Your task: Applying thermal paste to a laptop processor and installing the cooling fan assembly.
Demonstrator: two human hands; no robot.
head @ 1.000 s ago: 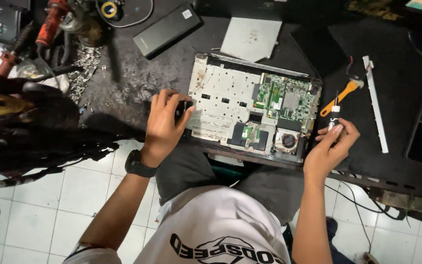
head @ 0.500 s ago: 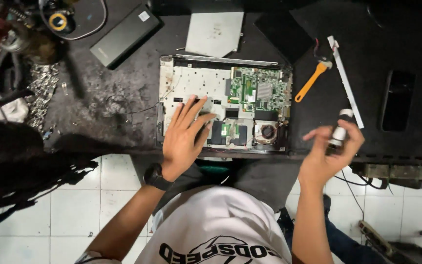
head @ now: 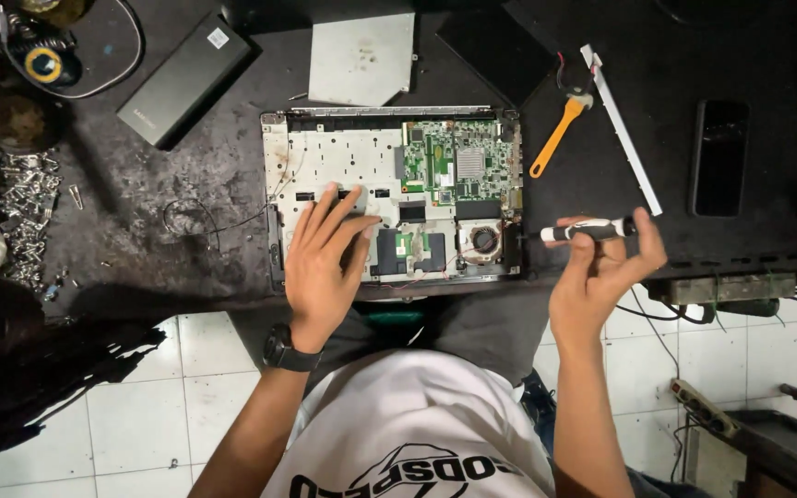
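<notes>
Since half a second ago, the left hand (head: pixel 325 263) has stayed flat on the open laptop (head: pixel 389 194), while the right hand (head: pixel 601 267) has lifted the small screwdriver (head: pixel 588 230) and turned it sideways. Left fingers are spread wide and grip nothing; they press on the pale metal plate at about 7 o'clock of the machine, likely to keep it from sliding. Right fingers are curled loosely around the black and white screwdriver, thumb under it, with its tip pointing toward 9 o'clock at the little round fan (head: pixel 484 240). That hand hangs just off the laptop's 4 o'clock corner, over the table edge. An orange-handled tool (head: pixel 555 138) lies at 2 o'clock, close enough to grab. A dark phone (head: pixel 718 157) rests well apart at 3 o'clock. Loose screws (head: pixel 25 207) sit far off at 9 o'clock, heaped together, maybe so none get lost.
</notes>
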